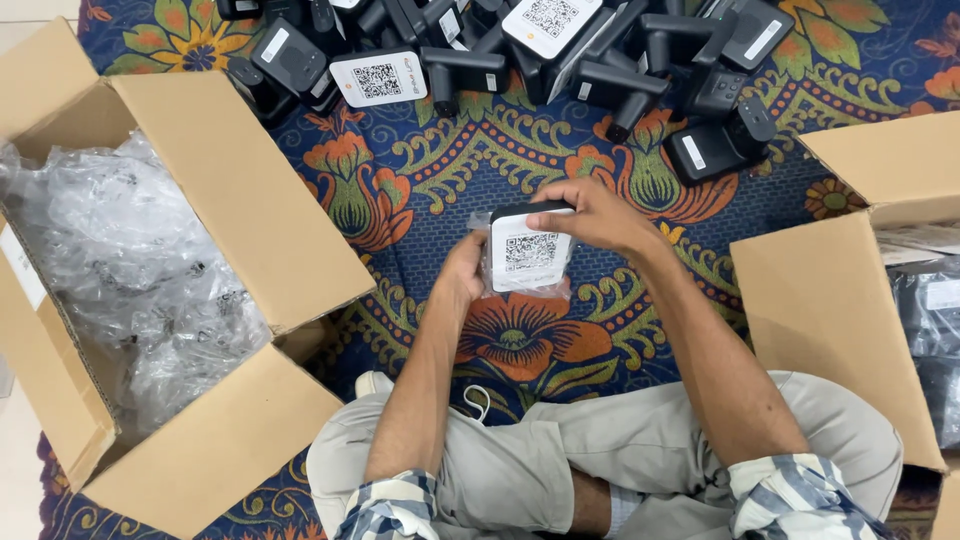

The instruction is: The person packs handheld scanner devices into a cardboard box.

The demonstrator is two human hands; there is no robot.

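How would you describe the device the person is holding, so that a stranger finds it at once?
Start at the flowered rug between the two cardboard boxes, below the pile of black devices. The device sits in the middle, gripped by the left hand and right hand. Alone among them, it is lifted and partly in a clear bag.

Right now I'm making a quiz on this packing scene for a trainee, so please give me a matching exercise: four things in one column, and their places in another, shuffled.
Things:
1. left hand
2. right hand
3. open box of clear plastic bags
4. pile of black devices

Places:
A. far edge of the patterned cloth, ahead of the person
B. gripping the top of the white-faced device
C. on the person's left
D. at the device's left side, where the clear wrap sits

Pairs: 1-D, 2-B, 3-C, 4-A
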